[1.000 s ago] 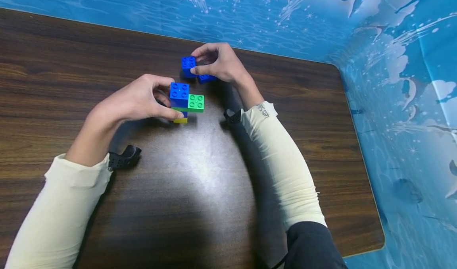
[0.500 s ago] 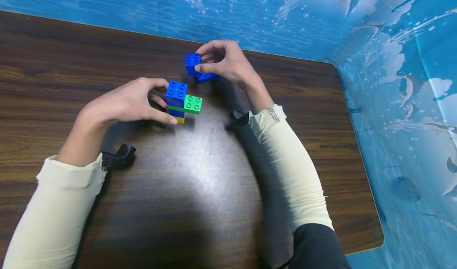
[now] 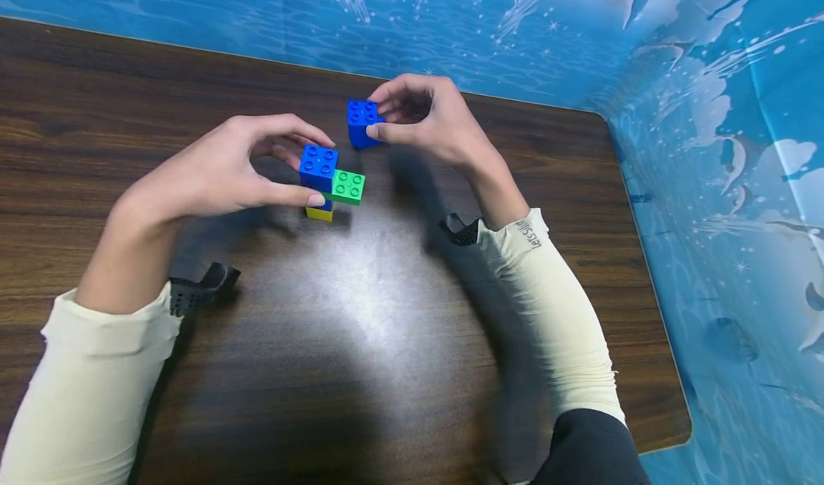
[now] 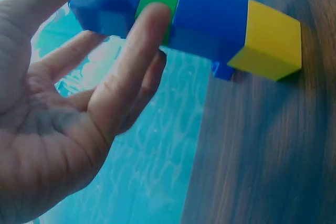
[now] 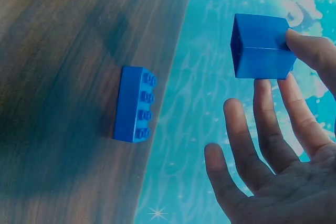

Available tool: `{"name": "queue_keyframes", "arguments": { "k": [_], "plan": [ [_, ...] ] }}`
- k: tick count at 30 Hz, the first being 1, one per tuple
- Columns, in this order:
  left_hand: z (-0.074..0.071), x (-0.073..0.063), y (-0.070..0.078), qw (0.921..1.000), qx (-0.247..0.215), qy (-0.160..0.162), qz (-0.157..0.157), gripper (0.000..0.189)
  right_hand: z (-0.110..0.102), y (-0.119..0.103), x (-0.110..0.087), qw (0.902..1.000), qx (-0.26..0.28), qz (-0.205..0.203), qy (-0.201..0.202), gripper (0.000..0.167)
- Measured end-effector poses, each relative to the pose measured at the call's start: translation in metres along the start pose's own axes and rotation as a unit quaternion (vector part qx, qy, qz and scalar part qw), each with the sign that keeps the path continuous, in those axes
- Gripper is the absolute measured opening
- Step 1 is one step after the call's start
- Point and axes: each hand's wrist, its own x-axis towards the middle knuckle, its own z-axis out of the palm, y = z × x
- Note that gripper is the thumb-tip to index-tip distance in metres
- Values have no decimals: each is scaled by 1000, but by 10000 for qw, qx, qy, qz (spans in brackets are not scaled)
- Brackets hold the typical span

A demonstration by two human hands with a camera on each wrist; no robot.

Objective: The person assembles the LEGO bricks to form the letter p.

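Observation:
A tower of toy building bricks stands on the table in the head view: a yellow brick (image 3: 319, 214) at the bottom, a blue one above it, a flat green brick (image 3: 348, 187) jutting right, and a blue brick (image 3: 318, 164) on top. My left hand (image 3: 219, 167) holds the tower around its upper bricks, thumb in front and fingers behind. Between thumb and fingertips my right hand (image 3: 444, 124) pinches another square blue brick (image 5: 262, 48), raised off the table. Below that lies a longer blue brick (image 5: 127, 104), mostly hidden in the head view.
The brown wood-grain table (image 3: 360, 370) ends at a blue sea-patterned backdrop (image 3: 193, 13) behind and on the right. A black wrist mount sits on each wrist, the left mount (image 3: 204, 286) low over the tabletop.
My right hand has moved right with its blue brick, now over the longer blue brick. My left hand has slid higher on the tower, its fingers reaching farther behind the top brick.

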Motion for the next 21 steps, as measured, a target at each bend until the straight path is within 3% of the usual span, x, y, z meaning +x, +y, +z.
{"name": "queue_keyframes", "arguments": {
  "k": [6,21],
  "plan": [
    [4,1,3,9995,-8,287,99,45,0,-3,-15,9995,130,-271,-54,35],
    [12,8,2,9974,-408,587,-136,35,9,-6,-44,9985,298,-450,-95,37]
  ]
}}
